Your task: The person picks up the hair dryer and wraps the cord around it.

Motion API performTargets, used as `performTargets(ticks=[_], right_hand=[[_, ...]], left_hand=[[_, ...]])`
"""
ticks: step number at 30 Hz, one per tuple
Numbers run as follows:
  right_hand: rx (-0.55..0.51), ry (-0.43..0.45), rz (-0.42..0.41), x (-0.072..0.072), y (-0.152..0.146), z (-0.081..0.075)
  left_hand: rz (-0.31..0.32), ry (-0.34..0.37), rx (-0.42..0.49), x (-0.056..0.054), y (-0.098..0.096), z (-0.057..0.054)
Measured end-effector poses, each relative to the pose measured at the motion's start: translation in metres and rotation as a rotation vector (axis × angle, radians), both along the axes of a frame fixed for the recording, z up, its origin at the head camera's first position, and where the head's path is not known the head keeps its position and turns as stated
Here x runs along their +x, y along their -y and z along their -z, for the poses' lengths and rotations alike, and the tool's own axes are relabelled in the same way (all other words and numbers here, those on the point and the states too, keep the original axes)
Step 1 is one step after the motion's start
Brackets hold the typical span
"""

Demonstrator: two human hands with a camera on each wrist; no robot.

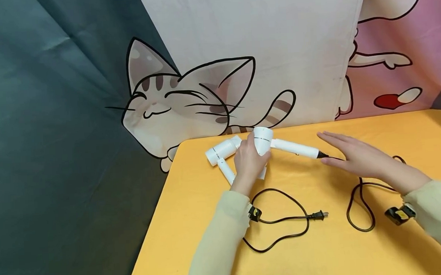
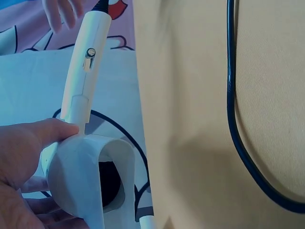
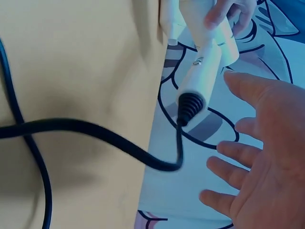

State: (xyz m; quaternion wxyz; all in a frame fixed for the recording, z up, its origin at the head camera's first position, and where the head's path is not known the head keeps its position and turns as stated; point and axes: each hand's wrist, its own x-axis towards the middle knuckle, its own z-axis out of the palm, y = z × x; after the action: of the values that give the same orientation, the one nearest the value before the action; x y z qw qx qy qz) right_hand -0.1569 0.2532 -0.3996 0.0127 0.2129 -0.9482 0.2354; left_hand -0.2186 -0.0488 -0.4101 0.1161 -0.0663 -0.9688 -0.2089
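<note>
My left hand (image 1: 250, 163) grips the head of a white hair dryer (image 1: 263, 137), thumb near the joint where the handle meets it. The dryer's handle (image 2: 86, 62) stretches to the right and ends in a black ribbed cord sleeve (image 3: 189, 107). Beside that cord end is my right hand (image 1: 358, 154), its fingers spread and holding nothing. A second white hair dryer (image 1: 221, 151) lies left of my left hand, its handle angled toward me and partly hidden behind that hand.
On the yellow table (image 1: 195, 237), a looped black cord with a two-prong plug (image 1: 317, 216) lies in front of the dryers. Another black cord loop (image 1: 362, 229) lies under my right forearm. A cat-printed cloth (image 1: 203, 93) hangs behind the table.
</note>
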Motion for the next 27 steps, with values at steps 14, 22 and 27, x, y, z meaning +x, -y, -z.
performTargets(ticks=[14, 22, 27], right_hand=[[-0.061, -0.022, -0.049, -0.013, 0.012, 0.007], [-0.077, 0.012, -0.030, -0.021, 0.017, 0.010], [-0.109, 0.036, -0.023, -0.025, 0.018, 0.015]], left_hand=[[0.036, -0.053, 0.016, 0.012, -0.005, 0.001], [0.035, -0.061, 0.003, 0.011, -0.009, 0.003], [0.038, -0.078, 0.010, 0.012, -0.011, 0.004]])
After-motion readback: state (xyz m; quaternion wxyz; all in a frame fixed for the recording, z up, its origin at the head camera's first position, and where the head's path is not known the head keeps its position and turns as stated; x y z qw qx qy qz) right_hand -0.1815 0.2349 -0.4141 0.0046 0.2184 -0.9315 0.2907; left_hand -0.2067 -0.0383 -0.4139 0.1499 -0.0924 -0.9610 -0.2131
